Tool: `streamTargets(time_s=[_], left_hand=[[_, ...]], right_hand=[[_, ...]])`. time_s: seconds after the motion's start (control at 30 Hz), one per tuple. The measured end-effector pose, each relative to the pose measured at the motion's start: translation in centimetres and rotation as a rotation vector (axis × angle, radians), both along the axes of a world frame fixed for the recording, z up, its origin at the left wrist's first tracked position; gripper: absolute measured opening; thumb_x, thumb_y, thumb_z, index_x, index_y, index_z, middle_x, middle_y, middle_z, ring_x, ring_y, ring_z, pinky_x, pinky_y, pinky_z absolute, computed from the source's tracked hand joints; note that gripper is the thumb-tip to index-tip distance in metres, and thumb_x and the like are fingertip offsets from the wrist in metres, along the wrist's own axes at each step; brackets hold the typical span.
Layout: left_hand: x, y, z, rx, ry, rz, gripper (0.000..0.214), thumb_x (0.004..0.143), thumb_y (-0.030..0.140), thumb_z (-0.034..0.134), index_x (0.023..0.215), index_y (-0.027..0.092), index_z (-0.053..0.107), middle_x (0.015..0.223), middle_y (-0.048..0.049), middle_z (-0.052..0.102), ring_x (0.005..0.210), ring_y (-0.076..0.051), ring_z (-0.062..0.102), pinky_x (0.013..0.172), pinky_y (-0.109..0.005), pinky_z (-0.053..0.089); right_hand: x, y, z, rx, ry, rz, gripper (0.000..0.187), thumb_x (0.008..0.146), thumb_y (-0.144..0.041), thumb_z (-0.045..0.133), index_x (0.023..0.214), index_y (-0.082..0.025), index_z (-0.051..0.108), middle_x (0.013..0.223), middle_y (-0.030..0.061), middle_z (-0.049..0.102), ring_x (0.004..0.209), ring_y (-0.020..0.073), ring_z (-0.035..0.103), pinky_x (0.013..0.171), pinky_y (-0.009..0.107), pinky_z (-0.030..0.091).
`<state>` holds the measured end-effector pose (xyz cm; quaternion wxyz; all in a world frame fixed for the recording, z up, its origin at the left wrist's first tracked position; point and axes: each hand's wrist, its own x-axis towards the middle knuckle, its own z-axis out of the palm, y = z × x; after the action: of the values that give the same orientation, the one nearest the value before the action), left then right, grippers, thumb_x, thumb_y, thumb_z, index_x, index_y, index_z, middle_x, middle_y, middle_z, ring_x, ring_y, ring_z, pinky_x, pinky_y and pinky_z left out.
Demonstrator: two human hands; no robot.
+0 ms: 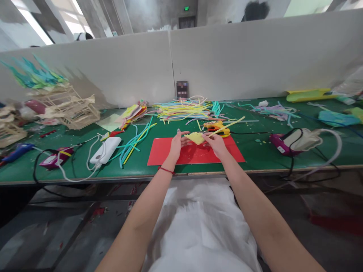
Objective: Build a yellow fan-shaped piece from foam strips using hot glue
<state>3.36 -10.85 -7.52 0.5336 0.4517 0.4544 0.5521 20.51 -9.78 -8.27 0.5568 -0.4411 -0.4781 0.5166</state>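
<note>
Above a red board (pixel 195 156), a pale yellow piece with a scalloped edge (pixel 195 137) is held between my two hands. My left hand (pixel 177 144) grips its left end, thumb up and fingers behind it. At its right end, my right hand (pixel 215 144) pinches a thin yellow strip (pixel 231 124) that slants up to the right. Whether the strip is joined to the piece, I cannot tell. Orange-yellow scissors (pixel 224 130) lie just behind my right hand, partly hidden by it and the strip.
Many coloured strips (pixel 184 109) are heaped behind the board. Loose strips (pixel 136 141) and a white power bank (pixel 106 150) lie left, with a light wooden frame (pixel 76 113) beyond. A purple box with cables (pixel 283 145) sits right. A grey partition (pixel 113 71) borders the green table (pixel 255 156).
</note>
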Motion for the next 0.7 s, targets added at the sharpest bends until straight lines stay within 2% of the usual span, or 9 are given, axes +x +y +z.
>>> streamTargets(time_s=[0.1,0.17,0.33,0.47,0.6,0.7], left_hand=[[0.06,0.19,-0.31,0.032,0.046,0.003,0.035,0.079,0.044,0.062,0.098,0.014,0.065,0.094,-0.0101,0.071,0.082,-0.02,0.069,0.072,-0.031,0.056],[0.07,0.31,-0.59,0.062,0.1,0.01,0.03,0.075,0.035,0.068,0.097,0.014,0.064,0.095,-0.0087,0.071,0.083,-0.02,0.068,0.075,-0.032,0.056],[0.06,0.18,-0.54,0.068,0.058,0.029,0.024,0.08,0.031,0.062,0.097,0.015,0.063,0.096,-0.0081,0.071,0.081,-0.018,0.068,0.076,-0.033,0.056],[0.18,-0.06,-0.17,0.026,0.016,0.015,0.026,0.087,0.036,0.053,0.097,0.014,0.061,0.096,-0.0112,0.071,0.082,-0.019,0.069,0.074,-0.032,0.057],[0.25,0.06,-0.46,0.066,0.101,-0.054,0.023,0.077,0.027,0.066,0.096,0.014,0.063,0.094,-0.0097,0.072,0.084,-0.02,0.069,0.076,-0.032,0.056],[0.26,0.2,-0.76,0.078,0.143,-0.092,0.027,0.072,0.02,0.07,0.097,0.012,0.064,0.093,-0.0098,0.072,0.083,-0.02,0.069,0.078,-0.034,0.056]], right_hand=[[-0.04,-0.01,0.14,-0.026,0.043,0.0,0.046,0.048,-0.055,0.079,0.074,-0.019,0.066,0.072,0.0028,0.069,0.062,0.0169,0.063,0.05,0.028,0.053],[-0.08,-0.11,0.34,-0.051,0.073,-0.001,0.048,0.049,-0.057,0.078,0.074,-0.019,0.066,0.073,0.0035,0.069,0.061,0.0172,0.064,0.049,0.027,0.053],[-0.05,-0.41,0.72,-0.069,0.15,-0.019,0.05,0.047,-0.06,0.078,0.074,-0.019,0.067,0.074,0.0026,0.069,0.058,0.0154,0.064,0.046,0.025,0.052],[0.04,-0.35,0.64,-0.058,0.21,-0.04,0.048,0.044,-0.055,0.082,0.071,-0.019,0.066,0.074,0.0014,0.069,0.064,0.0171,0.066,0.052,0.027,0.056],[0.0,-0.19,0.47,-0.061,0.232,-0.029,0.044,0.048,-0.054,0.081,0.069,-0.019,0.065,0.073,0.0017,0.07,0.068,0.0196,0.068,0.057,0.03,0.058],[-0.08,-0.19,0.48,-0.066,0.218,-0.004,0.042,0.052,-0.053,0.08,0.071,-0.018,0.065,0.074,0.0018,0.07,0.069,0.0192,0.068,0.06,0.031,0.058]])
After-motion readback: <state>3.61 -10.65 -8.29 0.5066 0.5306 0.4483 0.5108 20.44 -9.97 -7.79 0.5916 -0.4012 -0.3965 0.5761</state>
